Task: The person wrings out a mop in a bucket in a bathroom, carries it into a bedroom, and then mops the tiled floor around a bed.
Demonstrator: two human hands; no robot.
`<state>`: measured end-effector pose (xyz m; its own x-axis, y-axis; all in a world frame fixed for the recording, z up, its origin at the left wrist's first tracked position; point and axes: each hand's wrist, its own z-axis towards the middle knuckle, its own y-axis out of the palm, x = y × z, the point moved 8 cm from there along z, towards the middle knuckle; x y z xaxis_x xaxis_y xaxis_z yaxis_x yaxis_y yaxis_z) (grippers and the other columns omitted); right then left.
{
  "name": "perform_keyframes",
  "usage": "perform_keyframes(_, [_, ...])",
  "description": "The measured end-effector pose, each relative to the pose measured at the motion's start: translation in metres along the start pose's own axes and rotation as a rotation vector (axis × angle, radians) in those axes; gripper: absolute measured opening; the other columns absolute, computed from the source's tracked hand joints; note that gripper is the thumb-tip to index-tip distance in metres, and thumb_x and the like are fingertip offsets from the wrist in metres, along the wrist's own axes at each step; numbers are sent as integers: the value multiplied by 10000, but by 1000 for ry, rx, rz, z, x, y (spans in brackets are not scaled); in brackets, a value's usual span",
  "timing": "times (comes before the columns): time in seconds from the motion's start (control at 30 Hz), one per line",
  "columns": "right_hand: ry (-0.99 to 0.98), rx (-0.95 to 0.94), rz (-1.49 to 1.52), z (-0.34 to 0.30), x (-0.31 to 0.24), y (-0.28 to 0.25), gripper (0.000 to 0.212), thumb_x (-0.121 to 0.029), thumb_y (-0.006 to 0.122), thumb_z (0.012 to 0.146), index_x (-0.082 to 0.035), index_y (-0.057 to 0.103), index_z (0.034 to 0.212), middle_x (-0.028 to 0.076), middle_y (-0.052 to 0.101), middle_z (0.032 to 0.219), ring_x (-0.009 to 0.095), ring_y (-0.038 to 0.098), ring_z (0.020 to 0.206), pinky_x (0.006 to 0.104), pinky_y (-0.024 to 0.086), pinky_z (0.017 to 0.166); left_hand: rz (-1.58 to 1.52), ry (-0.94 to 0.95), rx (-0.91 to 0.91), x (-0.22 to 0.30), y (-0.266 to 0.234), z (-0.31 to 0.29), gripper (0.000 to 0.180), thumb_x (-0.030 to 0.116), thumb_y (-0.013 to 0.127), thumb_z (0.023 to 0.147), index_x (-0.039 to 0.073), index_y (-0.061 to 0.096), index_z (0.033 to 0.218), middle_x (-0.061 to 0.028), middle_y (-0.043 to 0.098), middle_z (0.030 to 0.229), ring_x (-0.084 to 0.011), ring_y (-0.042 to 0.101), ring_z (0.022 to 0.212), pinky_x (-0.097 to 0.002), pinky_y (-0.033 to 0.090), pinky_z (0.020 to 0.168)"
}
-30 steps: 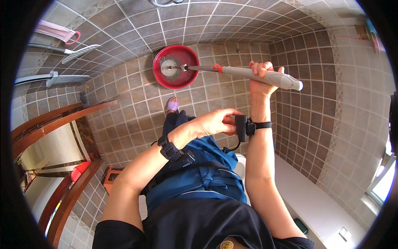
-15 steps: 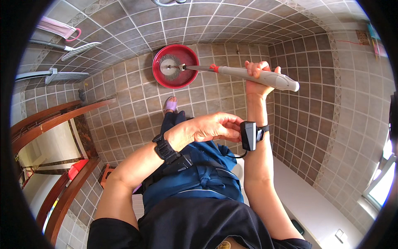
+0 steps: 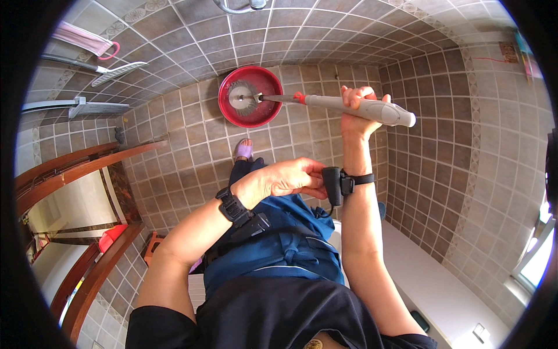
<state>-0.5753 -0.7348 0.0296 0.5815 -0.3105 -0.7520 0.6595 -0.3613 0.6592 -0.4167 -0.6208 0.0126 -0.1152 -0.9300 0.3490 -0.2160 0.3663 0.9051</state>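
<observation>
The mop (image 3: 325, 102) slants from the right hand (image 3: 358, 124) across to a red basin (image 3: 263, 117) on the tiled floor (image 3: 197, 152), its round head (image 3: 238, 96) lying inside with grey strands spread about a pale disc. The right hand is closed round the thick, pale handle close to its free end, fingers over the top. The left hand (image 3: 286, 178) is half curled, its fingertips at the black box (image 3: 332, 186) strapped on the right wrist; whether they press or pinch it cannot be told. A slipper (image 3: 244, 149) shows near the basin.

The mop should handle as a stiff, fairly light pole with a soft, floppy end; any water in the strands, which cannot be made out, would make that end heavier. The handle looks smooth and may slip in a wet palm. Its thick part gives the surest hold, with a second hand best placed lower, near the red piece (image 3: 299, 98) on the pole
</observation>
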Motion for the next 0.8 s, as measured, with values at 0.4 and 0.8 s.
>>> perform_keyframes(0.4, [74, 37, -5, -33, -12, 17, 714, -660, 280, 897, -27, 607, 852, 133, 617, 730, 280, 560, 815, 445, 326, 985, -787, 239, 476, 30, -147, 36, 366, 277, 384, 995, -18, 377, 1212, -268, 440, 1246, -402, 496, 1132, -564, 388, 1007])
perform_keyframes(0.8, [-92, -7, -178, -80, -74, 68, 599, -537, 222, 923, -65, 451, 636, 73, 441, 491, 201, 408, 516, 343, 366, 633, -1093, 482, 506, 29, -181, 62, 343, 296, 321, 1009, -22, 422, 1091, -224, 511, 1090, -358, 546, 1012, -572, 421, 955])
